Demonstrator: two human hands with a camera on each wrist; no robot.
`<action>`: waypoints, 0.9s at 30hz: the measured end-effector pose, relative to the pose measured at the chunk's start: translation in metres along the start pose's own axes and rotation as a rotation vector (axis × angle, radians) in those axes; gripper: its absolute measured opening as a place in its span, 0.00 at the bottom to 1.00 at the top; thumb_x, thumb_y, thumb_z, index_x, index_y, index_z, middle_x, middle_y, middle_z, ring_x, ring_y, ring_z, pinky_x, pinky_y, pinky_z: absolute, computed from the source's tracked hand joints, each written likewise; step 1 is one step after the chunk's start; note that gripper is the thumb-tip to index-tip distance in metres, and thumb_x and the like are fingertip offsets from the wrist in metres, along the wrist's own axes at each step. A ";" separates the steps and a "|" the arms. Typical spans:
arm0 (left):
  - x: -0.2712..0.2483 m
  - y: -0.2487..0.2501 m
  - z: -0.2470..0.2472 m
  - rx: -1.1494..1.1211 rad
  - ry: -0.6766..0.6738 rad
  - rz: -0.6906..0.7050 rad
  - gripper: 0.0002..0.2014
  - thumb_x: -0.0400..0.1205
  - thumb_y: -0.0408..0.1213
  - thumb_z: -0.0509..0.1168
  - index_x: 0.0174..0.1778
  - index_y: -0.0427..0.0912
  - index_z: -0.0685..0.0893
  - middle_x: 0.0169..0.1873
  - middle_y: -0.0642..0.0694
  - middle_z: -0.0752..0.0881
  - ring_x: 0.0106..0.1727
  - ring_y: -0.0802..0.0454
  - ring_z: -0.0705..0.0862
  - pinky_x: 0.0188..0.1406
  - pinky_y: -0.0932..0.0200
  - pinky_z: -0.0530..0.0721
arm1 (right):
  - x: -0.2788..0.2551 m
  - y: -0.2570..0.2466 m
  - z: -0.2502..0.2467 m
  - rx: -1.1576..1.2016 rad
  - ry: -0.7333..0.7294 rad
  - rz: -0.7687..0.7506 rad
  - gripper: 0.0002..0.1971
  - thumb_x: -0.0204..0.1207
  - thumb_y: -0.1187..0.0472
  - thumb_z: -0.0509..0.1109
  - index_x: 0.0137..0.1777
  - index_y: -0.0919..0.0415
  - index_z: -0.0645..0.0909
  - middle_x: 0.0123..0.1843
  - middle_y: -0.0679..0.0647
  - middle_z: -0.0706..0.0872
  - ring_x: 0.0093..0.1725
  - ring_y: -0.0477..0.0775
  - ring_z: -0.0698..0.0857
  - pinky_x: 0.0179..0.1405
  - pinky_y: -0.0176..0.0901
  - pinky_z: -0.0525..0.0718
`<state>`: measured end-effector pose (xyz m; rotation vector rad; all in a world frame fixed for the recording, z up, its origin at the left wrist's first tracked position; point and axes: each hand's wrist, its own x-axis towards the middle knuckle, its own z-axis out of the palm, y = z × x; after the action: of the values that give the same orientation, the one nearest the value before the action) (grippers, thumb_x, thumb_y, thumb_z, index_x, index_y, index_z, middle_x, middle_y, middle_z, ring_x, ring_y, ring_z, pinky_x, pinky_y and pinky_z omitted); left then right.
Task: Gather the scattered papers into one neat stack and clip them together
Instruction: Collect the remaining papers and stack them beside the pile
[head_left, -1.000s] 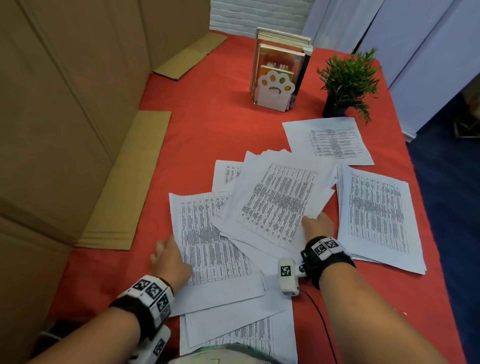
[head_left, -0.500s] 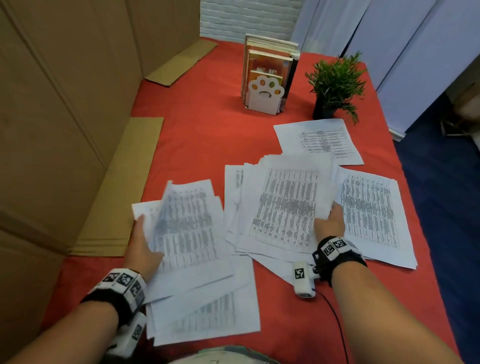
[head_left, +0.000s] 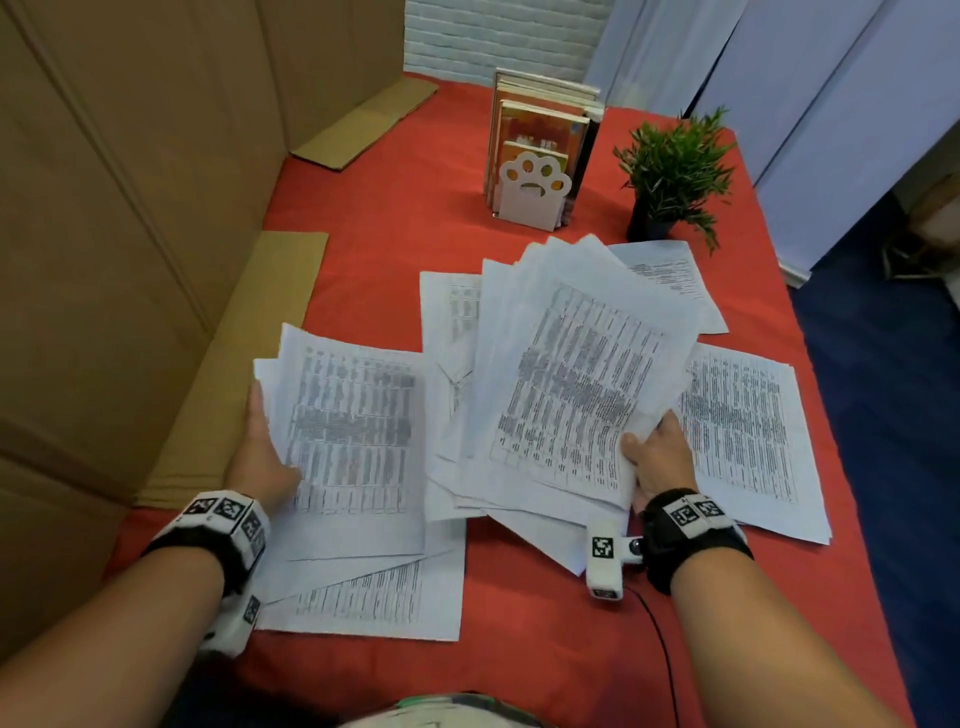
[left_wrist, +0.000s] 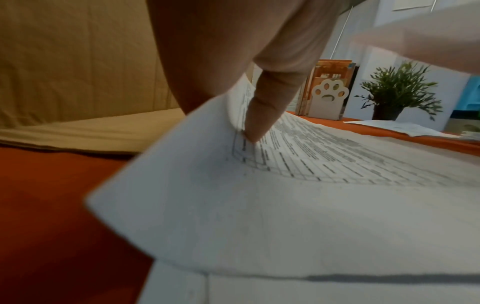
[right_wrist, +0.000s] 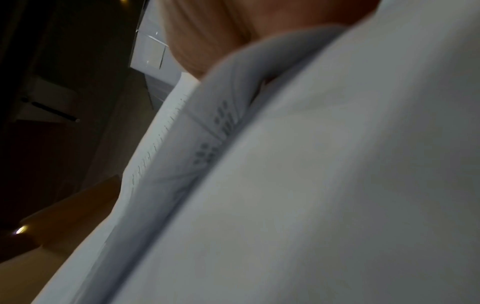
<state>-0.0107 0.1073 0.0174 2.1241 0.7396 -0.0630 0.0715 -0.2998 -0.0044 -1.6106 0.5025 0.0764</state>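
White printed sheets lie scattered on the red tablecloth (head_left: 395, 244). My right hand (head_left: 655, 453) grips a fanned bundle of sheets (head_left: 576, 374) by its near right edge and holds it tilted up off the table. My left hand (head_left: 262, 447) holds a smaller bunch of sheets (head_left: 358, 426) at its left edge; in the left wrist view the thumb (left_wrist: 267, 115) presses down on the top sheet (left_wrist: 298, 185). A few more sheets (head_left: 363, 597) lie under that bunch. Another pile (head_left: 748, 436) rests flat at the right, and a single sheet (head_left: 670, 275) lies farther back. The right wrist view shows only curled paper (right_wrist: 311, 185) close up. No clip is visible.
A white paw-shaped bookend (head_left: 532, 195) holding books stands at the back centre, with a small potted plant (head_left: 670, 176) to its right. Cardboard walls (head_left: 114, 234) and flat cardboard flaps (head_left: 244, 358) border the left side. The table's right edge drops to a blue floor (head_left: 893, 415).
Both hands have lifted their sheets: the right raised the fanned bundle off the table, the left gathered and shifted its bunch leftward, then up. The head view moved nearer.
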 end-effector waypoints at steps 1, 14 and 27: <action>0.002 0.001 0.004 -0.038 -0.037 0.004 0.53 0.73 0.18 0.65 0.80 0.62 0.39 0.78 0.39 0.67 0.67 0.33 0.77 0.60 0.43 0.80 | -0.004 -0.002 0.007 0.035 -0.045 -0.006 0.32 0.70 0.80 0.62 0.61 0.41 0.78 0.62 0.54 0.86 0.62 0.61 0.84 0.66 0.68 0.78; -0.011 0.019 0.068 -0.345 -0.264 -0.110 0.49 0.70 0.26 0.74 0.80 0.53 0.52 0.66 0.48 0.76 0.66 0.44 0.77 0.70 0.40 0.74 | 0.005 -0.006 0.069 -0.816 -0.175 -0.262 0.24 0.78 0.67 0.61 0.75 0.59 0.70 0.70 0.62 0.75 0.70 0.62 0.73 0.74 0.47 0.68; -0.005 0.005 0.073 -0.289 -0.278 -0.051 0.46 0.70 0.29 0.75 0.78 0.51 0.55 0.67 0.48 0.77 0.66 0.46 0.78 0.69 0.41 0.76 | 0.099 -0.034 0.071 -1.259 -0.193 -0.140 0.30 0.76 0.52 0.63 0.76 0.33 0.60 0.85 0.50 0.47 0.83 0.65 0.49 0.81 0.65 0.52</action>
<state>0.0038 0.0480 -0.0234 1.7765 0.5980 -0.2584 0.1909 -0.2576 -0.0147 -2.8181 0.1507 0.5164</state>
